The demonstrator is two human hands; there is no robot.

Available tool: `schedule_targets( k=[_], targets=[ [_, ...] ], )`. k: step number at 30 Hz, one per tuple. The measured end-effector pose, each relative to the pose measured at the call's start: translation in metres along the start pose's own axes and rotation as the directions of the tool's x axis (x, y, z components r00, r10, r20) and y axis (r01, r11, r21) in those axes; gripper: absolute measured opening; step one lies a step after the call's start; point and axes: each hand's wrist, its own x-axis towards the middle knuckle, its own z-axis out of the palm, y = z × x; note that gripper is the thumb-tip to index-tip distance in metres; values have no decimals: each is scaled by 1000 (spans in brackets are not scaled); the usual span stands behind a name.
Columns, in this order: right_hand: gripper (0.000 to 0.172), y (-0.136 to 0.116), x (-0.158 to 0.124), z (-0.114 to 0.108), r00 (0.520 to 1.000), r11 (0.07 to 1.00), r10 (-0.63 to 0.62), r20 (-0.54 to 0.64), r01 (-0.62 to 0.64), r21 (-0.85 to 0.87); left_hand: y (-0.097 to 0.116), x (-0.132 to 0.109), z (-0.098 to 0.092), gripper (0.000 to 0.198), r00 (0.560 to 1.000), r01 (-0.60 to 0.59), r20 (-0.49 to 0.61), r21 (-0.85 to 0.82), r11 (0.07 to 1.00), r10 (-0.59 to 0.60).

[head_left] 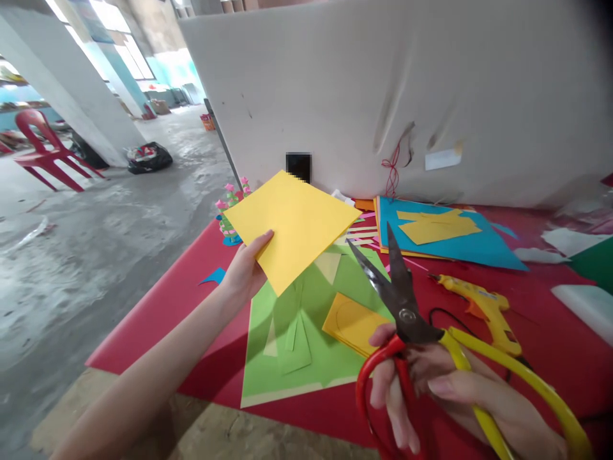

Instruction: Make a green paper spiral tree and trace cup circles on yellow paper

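My left hand (243, 271) pinches the near corner of a yellow paper sheet (294, 227) and holds it up above the red table (158, 313). My right hand (421, 383) grips large scissors (402, 300) by their red and yellow handles. The dark blades are spread apart and point up toward the yellow sheet's right edge, a short gap from it. Under both hands lies a green sheet (297, 345) with cut shapes, and a smaller yellow card (352, 322) rests on it.
A yellow glue gun (483, 310) lies right of the scissors. A blue sheet (450, 243) with yellow cut pieces sits near the grey partition board (383, 96). Small paper flowers (230, 211) stand at the table's far left corner. Red plastic chairs (45, 150) stand across the concrete floor.
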Motion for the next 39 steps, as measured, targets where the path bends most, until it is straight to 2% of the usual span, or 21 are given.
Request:
schedule_targets(
  k=[3, 8, 15, 26, 31, 39],
  targets=[
    [35, 0, 3, -2, 1000, 1000, -3, -22, 3, -6, -1, -1, 0, 30, 1000, 3, 0, -2, 1000, -3],
    [32, -1, 9, -6, 1000, 1000, 13, 11, -13, 15, -1, -1, 0, 31, 1000, -19, 4, 4, 1000, 19],
    [34, -5, 9, 1, 999, 999, 13, 33, -15, 33, -2, -3, 3, 33, 1000, 3, -2, 9, 1000, -3],
    [37, -9, 8, 1, 1000, 1000, 3, -21, -4, -15, -5, -3, 2, 31, 1000, 13, 0, 12, 1000, -13],
    [37, -6, 9, -2, 999, 999, 41, -9, -41, 19, -4, -3, 3, 30, 1000, 19, -25, 1, 1000, -19],
    [36, -7, 8, -4, 1000, 999, 30, -10, -30, -32, -6, -6, -2, 30, 999, -20, 52, 80, 997, 16]
  ],
)
